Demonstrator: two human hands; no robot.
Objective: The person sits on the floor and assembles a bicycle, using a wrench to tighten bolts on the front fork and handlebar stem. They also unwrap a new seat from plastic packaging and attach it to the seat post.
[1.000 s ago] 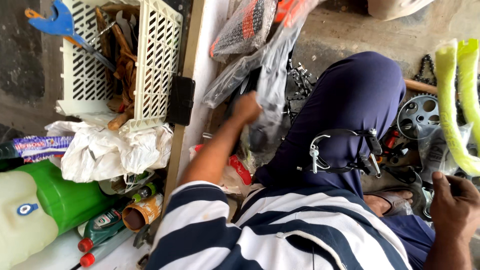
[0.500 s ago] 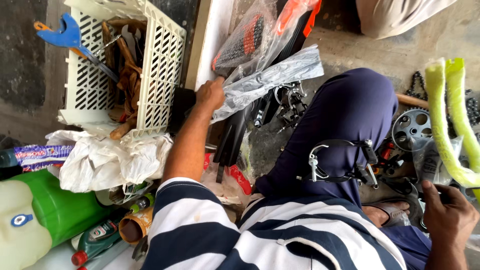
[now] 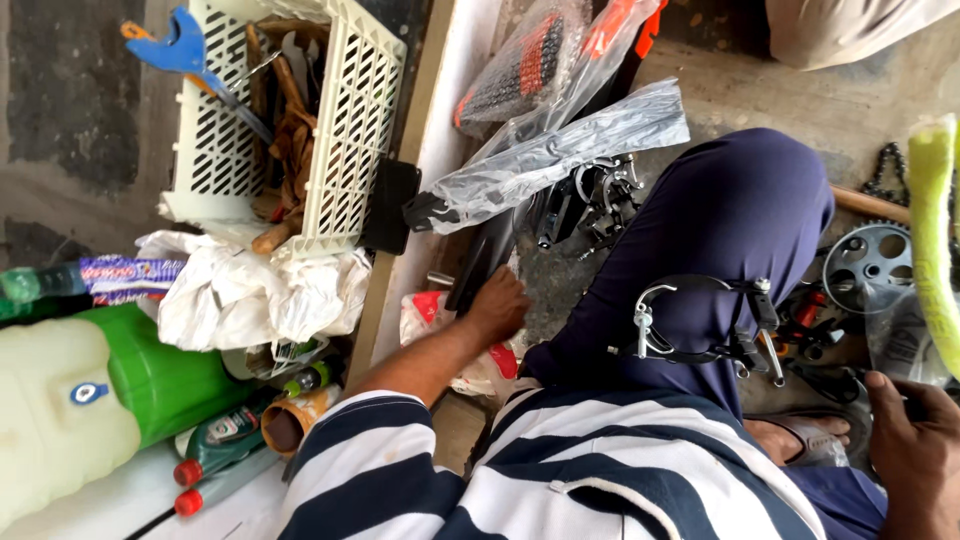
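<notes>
**Head view: left hand down among bagged parts, right hand low at the frame's corner**

Head view, looking down over a striped shirt and a dark blue trouser knee; the left hand (image 3: 497,305) reaches down to the floor beside the knee, its fingers curled over the lower end of a long black part (image 3: 487,262) that lies against the white board edge; whether they truly grip it or only rest on it I cannot tell. Just under that hand sits a crumpled red-and-white plastic bag (image 3: 430,312); just above it, a clear plastic bag (image 3: 560,155) with a dark part inside lies slanted across a cluster of metal brake parts (image 3: 592,200). A brake caliper (image 3: 700,325) rests on the knee, touched by neither hand. The right hand (image 3: 915,450) shows at the lower right corner, fingers bent inward near a sandal and a black toothed gear (image 3: 868,268); what it holds, if anything, is hidden. To the left stands a white slatted basket (image 3: 345,130) full of tools, with a blue clamp (image 3: 180,45) beside it; below lie crumpled white bags (image 3: 250,295), a green-and-white jug (image 3: 90,400) and small bottles. A yellow-green frame tube (image 3: 935,230) runs down the right edge.
</notes>
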